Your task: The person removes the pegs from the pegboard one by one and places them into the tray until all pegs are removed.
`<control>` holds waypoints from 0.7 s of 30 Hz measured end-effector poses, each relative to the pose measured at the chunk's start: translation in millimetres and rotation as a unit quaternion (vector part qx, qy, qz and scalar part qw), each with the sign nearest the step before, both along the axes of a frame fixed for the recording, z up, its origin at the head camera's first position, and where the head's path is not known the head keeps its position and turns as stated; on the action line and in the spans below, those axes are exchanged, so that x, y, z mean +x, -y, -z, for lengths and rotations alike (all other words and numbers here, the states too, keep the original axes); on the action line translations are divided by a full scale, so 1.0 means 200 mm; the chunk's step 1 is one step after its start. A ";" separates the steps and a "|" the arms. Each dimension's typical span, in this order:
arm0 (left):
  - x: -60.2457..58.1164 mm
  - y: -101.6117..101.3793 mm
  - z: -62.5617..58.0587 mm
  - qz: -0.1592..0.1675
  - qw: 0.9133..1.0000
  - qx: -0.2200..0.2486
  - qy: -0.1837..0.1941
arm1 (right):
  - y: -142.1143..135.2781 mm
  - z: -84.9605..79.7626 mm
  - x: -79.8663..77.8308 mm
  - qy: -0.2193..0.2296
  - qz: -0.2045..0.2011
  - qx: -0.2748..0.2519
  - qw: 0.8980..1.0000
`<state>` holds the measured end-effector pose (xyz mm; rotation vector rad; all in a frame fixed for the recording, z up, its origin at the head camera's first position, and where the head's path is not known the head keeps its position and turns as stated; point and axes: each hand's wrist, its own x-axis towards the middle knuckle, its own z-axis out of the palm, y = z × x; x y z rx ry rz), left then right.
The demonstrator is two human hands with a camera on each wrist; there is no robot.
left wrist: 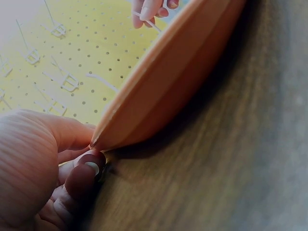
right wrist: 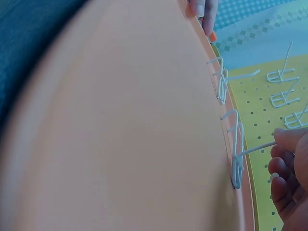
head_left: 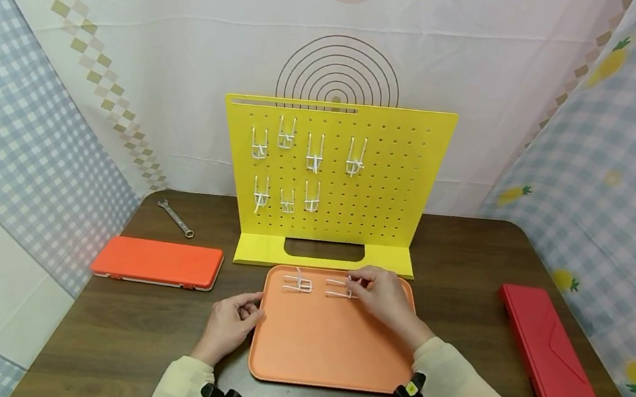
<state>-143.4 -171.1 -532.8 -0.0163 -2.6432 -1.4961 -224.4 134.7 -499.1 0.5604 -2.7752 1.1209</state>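
Orange marks the centre of your desk (head_left: 140,336), where an orange tray (head_left: 333,350) sits just short of a yellow pegboard (head_left: 386,198) standing at 12 o'clock. Taking the tray's middle as the dial, your right hand (head_left: 381,296) reaches in from between 1 and 2 o'clock, narrow, thumb and forefinger pinching the prong of a white wire hook (right wrist: 238,156) near 12. Your left hand (head_left: 229,323) is at 9 o'clock, fingers curled in, holding the tray's rim. The second hook (head_left: 298,284) lies untouched in the tray between 10 and 11 o'clock. Seven mounted hooks (head_left: 314,157) hang on the board, mostly on its 9 o'clock half. A wrench (head_left: 176,218) lies well off at 10 o'clock, a red case (head_left: 557,361) at 3.

Your likeliest trouble is a twist: you grip that hook by its prong alone, so a loose pinch could let the frame swing round or drop. Too low a lift might catch its bent ends on the tray's far rim, close by; a drag toward 10 o'clock could tangle it with its neighbour. Should your left hand press or tug the rim, the tray could tilt or slide, shifting both hooks. Whether the pinched frame bears fully on the tray, you cannot tell.
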 end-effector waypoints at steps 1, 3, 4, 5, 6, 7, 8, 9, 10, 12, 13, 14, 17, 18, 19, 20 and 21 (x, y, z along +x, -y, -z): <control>0.00 0.00 0.00 0.000 1.000 0.000 0.000 | 0.00 0.00 0.00 -0.003 -0.001 -0.001 1.000; 0.00 0.00 0.00 0.000 1.000 -0.001 0.000 | 0.00 -0.01 0.00 -0.008 -0.004 0.000 1.000; 0.00 0.00 0.00 0.000 1.000 -0.001 -0.001 | 0.00 -0.02 0.00 -0.011 -0.006 -0.001 1.000; 0.00 0.00 0.00 0.000 1.000 -0.001 -0.001 | -0.01 -0.02 0.00 -0.015 -0.007 -0.002 1.000; 0.00 0.00 0.00 0.000 1.000 -0.001 -0.001 | -0.01 -0.03 0.01 -0.018 -0.009 -0.004 1.000; 0.00 0.00 0.00 0.000 1.000 -0.002 -0.001 | -0.01 -0.03 0.01 -0.020 -0.009 -0.005 1.000; 0.00 0.00 0.00 0.000 1.000 -0.001 -0.001 | -0.01 -0.03 0.01 -0.023 -0.010 -0.005 1.000; 0.00 0.00 0.00 0.001 1.000 -0.001 0.000 | -0.01 -0.04 0.01 -0.026 -0.011 -0.008 1.000; 0.00 0.00 0.00 0.001 1.000 -0.001 0.000 | -0.01 -0.04 0.01 -0.028 -0.013 -0.010 0.999; 0.00 0.00 0.00 0.001 1.000 0.000 0.000 | -0.02 -0.05 0.01 -0.032 -0.015 -0.013 0.999; 0.00 0.00 0.00 0.001 1.000 0.000 0.001 | -0.02 -0.06 0.01 -0.035 -0.016 -0.014 0.999; 0.00 0.00 0.00 0.001 1.000 0.000 0.001 | -0.02 -0.06 0.01 -0.037 -0.017 -0.014 0.999; 0.00 0.00 0.00 0.001 1.000 0.001 0.002 | -0.03 -0.08 0.01 -0.042 -0.020 -0.022 0.999; 0.00 0.00 0.00 0.001 1.000 0.002 0.002 | -0.04 -0.08 0.01 -0.043 -0.020 -0.024 0.999; 0.00 0.00 0.00 0.001 1.000 0.002 0.002 | -0.04 -0.09 0.01 -0.043 -0.020 -0.025 0.999; 0.00 0.00 0.00 0.002 1.000 0.003 0.001 | -0.04 -0.10 0.01 -0.043 -0.020 -0.027 0.998; 0.00 0.00 0.00 0.003 1.000 0.004 -0.001 | -0.04 -0.10 0.01 -0.044 -0.021 -0.029 0.998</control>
